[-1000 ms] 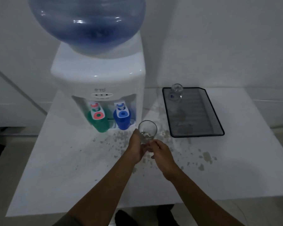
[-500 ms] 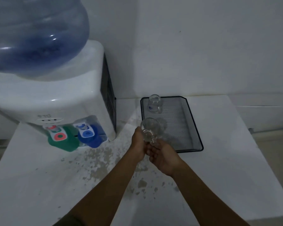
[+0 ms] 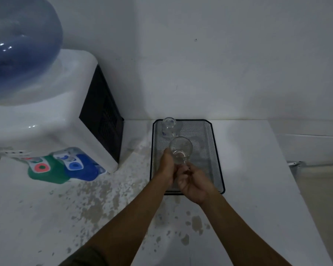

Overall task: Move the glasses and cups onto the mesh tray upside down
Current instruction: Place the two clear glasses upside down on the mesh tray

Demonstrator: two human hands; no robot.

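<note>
A clear glass cup [image 3: 181, 150] is held mouth-up above the near half of the black mesh tray [image 3: 213, 150]. My left hand [image 3: 166, 167] grips its left side and my right hand [image 3: 194, 184] holds its base and handle from below. A second clear glass [image 3: 169, 127] stands upside down at the tray's far left corner. A green cup [image 3: 46, 169] and a blue cup [image 3: 81, 167] sit under the water dispenser's taps at the left.
The white water dispenser [image 3: 52, 112] with its blue bottle [image 3: 17, 48] fills the left side. The white table [image 3: 258, 189] is stained and spotted in front of me. A white wall rises right behind the tray.
Both hands have carried the glass from in front of the dispenser rightward until it is over the tray. My view has turned right, so the dispenser has shifted left.
</note>
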